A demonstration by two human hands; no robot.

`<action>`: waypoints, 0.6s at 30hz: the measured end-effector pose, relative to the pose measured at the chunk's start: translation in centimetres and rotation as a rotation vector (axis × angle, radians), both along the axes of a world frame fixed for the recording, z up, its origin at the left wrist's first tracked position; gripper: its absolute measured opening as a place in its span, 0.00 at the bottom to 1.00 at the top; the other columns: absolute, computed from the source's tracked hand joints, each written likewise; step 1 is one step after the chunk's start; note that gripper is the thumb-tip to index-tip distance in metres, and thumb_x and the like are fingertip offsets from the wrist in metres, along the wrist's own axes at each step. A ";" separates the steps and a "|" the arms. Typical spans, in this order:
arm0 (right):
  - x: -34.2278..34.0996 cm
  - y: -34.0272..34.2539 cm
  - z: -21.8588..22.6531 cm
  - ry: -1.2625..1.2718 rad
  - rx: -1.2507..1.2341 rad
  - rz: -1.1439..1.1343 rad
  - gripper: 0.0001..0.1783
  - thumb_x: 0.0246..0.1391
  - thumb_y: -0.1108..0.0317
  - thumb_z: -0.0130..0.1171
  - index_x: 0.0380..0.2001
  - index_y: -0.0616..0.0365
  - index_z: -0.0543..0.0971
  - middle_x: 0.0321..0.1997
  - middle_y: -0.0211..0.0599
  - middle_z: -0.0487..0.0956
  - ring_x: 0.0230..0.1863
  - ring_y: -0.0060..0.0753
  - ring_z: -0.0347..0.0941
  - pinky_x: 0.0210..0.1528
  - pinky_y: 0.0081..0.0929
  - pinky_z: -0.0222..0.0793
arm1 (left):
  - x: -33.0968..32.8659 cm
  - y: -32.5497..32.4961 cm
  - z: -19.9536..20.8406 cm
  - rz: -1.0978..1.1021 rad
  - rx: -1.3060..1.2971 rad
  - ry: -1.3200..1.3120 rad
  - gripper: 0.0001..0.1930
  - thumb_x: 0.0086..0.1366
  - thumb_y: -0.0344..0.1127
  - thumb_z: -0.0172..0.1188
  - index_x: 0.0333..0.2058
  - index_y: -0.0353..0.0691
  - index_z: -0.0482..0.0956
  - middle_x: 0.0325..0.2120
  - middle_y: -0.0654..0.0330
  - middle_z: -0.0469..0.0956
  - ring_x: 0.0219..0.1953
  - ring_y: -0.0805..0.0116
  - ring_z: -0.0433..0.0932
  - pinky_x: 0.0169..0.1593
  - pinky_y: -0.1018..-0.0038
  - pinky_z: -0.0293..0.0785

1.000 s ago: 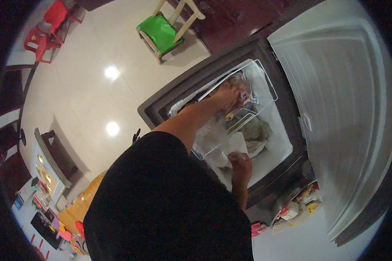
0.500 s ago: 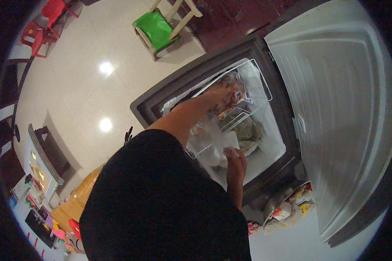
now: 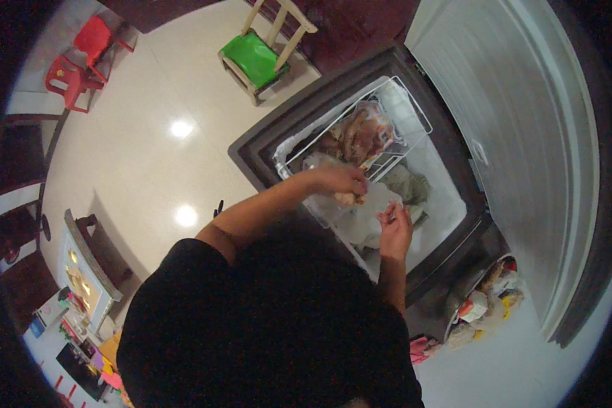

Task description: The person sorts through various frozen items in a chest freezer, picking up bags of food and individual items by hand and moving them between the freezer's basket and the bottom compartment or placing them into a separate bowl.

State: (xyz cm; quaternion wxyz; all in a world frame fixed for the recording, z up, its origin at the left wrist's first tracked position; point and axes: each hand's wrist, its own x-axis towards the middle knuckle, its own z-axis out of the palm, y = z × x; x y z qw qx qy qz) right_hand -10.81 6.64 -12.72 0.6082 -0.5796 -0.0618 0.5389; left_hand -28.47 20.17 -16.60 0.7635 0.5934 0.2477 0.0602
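My left hand (image 3: 340, 180) is over the near side of an open chest freezer (image 3: 251, 146). Its curled fingers are closed around a small light-tan lump (image 3: 347, 198), whose kind I cannot make out. Beside it, my right hand (image 3: 396, 228) pinches the edge of a whitish see-through plastic bag (image 3: 368, 221), which hangs below both hands. Further in, a white wire basket (image 3: 423, 115) carries brown, meat-like food in clear wrapping (image 3: 366, 136). A grey-green bagged bundle (image 3: 408, 185) lies lower down, to the right of the plastic bag.
The raised freezer lid (image 3: 517, 136) stands along the right. A bowl-like container of packets (image 3: 486, 302) is at the lower right. Beyond the freezer is a green-seated chair (image 3: 251, 60); red chairs (image 3: 71, 81) stand far left. A framed panel (image 3: 81, 279) leans at the left.
My left hand has come back from the wire basket to the plastic bag, bringing the tan lump. My right hand still pinches the bag. The view has shifted slightly.
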 end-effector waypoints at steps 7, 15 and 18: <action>-1.9 -2.2 0.1 -0.361 0.030 0.309 0.11 0.54 0.72 0.50 0.41 0.56 0.75 0.29 0.26 0.65 0.29 0.19 0.64 0.32 0.18 0.65 | -1.1 -3.8 -8.1 0.150 0.021 0.147 0.20 0.51 0.41 0.58 0.41 0.37 0.72 0.37 0.52 0.73 0.38 0.57 0.74 0.44 0.69 0.70; -4.4 0.1 4.9 -0.026 0.041 0.358 0.15 0.57 0.67 0.47 0.45 0.62 0.72 0.19 0.22 0.58 0.18 0.15 0.50 0.26 0.16 0.52 | -4.4 -3.3 -5.8 0.298 0.961 0.612 0.17 0.50 0.47 0.59 0.35 0.41 0.74 0.35 0.49 0.74 0.38 0.50 0.75 0.40 0.62 0.72; -4.3 0.8 6.5 0.253 0.128 0.275 0.16 0.57 0.66 0.46 0.45 0.64 0.71 0.19 0.23 0.58 0.18 0.16 0.50 0.25 0.17 0.51 | -6.0 -2.2 0.8 0.004 1.092 0.801 0.14 0.52 0.45 0.57 0.32 0.41 0.75 0.31 0.51 0.76 0.36 0.55 0.77 0.37 0.61 0.73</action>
